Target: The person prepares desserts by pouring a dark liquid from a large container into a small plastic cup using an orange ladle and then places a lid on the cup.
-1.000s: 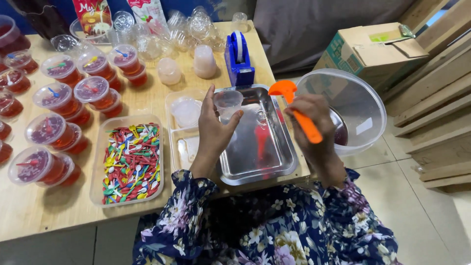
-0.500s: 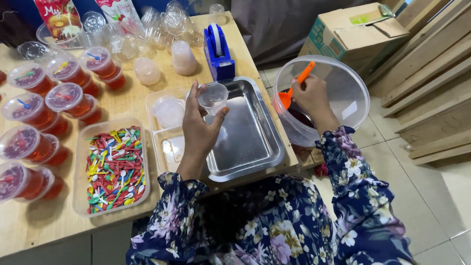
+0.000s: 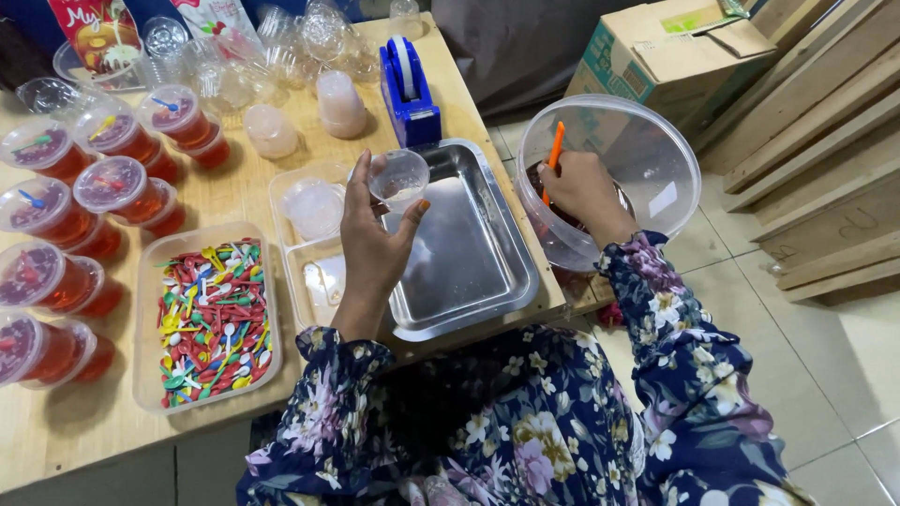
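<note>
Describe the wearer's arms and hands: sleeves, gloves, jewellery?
Both arms wear long dark navy sleeves with a pink, white and yellow flower print, gathered at the wrists. The left hand and right hand are bare, without gloves; orange nail polish shows on the left thumb.

A clear tray of small coloured spoons point(image 3: 208, 314) is set on the wooden table point(image 3: 84, 436); lidded cups of red jelly point(image 3: 66, 225) are ranged at its left; a blue tape dispenser point(image 3: 409, 94) is stood near the far edge; a cardboard box point(image 3: 670, 56) is seen on the floor.

The sleeves point(image 3: 656, 319) are showing a navy floral print. The spoon handle point(image 3: 555, 150) is appearing orange, the tape dispenser point(image 3: 410, 94) blue, the tray point(image 3: 469, 244) silver.
</note>
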